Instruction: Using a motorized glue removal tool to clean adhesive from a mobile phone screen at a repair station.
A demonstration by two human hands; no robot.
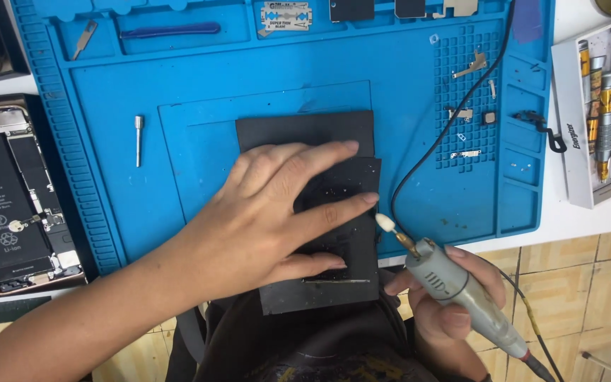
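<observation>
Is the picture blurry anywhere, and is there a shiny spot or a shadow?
Head view: mostly sharp and evenly lit; the left hand casts only a soft shadow on the black pad; faint glare on the blue mat; the grey rotary tool in the right hand looks slightly soft.

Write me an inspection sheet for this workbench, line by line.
Surface: blue silicone repair mat on a white bench.
Job's things: black flat panel on a dark foam pad, speckled with pale dust; grey rotary tool with a white polishing tip.
Clutter: opened phone at left, razor blade, small metal brackets, screwdriver tray.
Grippers: left hand spread flat on the panel; right hand grips the rotary tool.
Cables: black cord runs across the mat.
Surroundings: tan tiled floor below.
</observation>
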